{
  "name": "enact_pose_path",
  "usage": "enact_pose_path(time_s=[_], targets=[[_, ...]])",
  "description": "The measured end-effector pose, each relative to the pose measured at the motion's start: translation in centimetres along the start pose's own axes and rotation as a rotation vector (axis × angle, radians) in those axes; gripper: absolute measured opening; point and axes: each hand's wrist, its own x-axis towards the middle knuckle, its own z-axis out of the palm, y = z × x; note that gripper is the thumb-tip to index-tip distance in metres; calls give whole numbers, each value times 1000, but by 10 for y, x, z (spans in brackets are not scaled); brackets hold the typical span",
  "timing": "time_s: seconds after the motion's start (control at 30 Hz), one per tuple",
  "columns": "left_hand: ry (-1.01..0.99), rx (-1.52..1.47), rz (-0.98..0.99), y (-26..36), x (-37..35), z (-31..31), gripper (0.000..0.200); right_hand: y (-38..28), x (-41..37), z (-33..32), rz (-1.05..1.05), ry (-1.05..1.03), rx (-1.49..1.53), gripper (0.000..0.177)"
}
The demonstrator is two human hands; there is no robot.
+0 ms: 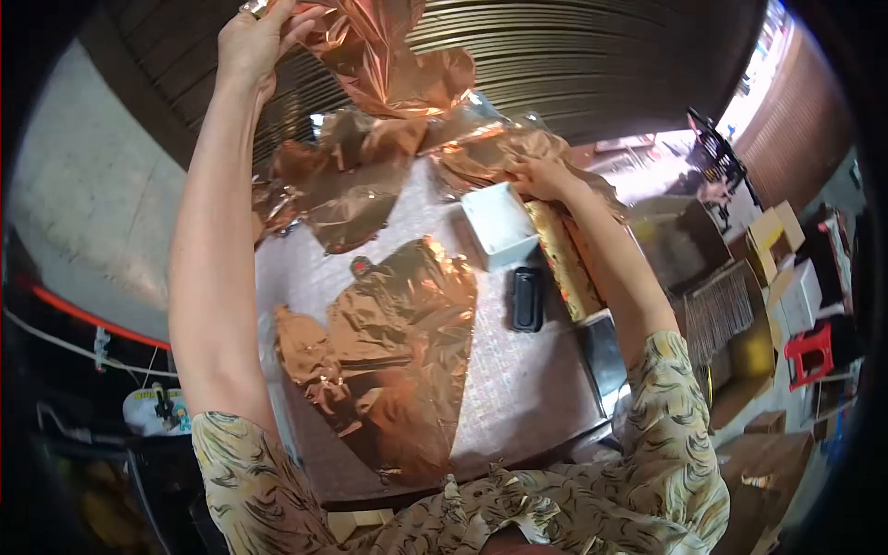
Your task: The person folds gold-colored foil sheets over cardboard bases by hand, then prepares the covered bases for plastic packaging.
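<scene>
One black tray [527,300], one red stool [810,346]

Copper foil over a pale tabletop [504,388]
Left hand [252,46] lifts crinkled foil [379,65] beyond the far edge — right hand [544,180] touches more foil beside the white box [500,227].

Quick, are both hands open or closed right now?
Left hand: closed, holding up copper-coloured foil.
Right hand: touching the crumpled foil pile; can't tell whether it's gripping.
</scene>
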Motion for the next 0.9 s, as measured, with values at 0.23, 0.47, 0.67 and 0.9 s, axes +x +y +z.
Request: enact_pose_path(time_s=[0.23, 0.47, 0.67, 0.9], targets=[[-35, 252, 17, 51, -77, -19, 21, -82, -3, -111, 25, 575, 690, 37], [-141, 311, -76, 121, -175, 4, 21, -238, -64, -233, -541, 344, 1125, 60], [-291, 128, -179, 138, -252, -25, 40, -295, -143, -270, -331, -34, 1471, 27], [-293, 258, -308, 96, -364, 0, 31, -306, -221, -277, -606, 51, 1525, 19]])
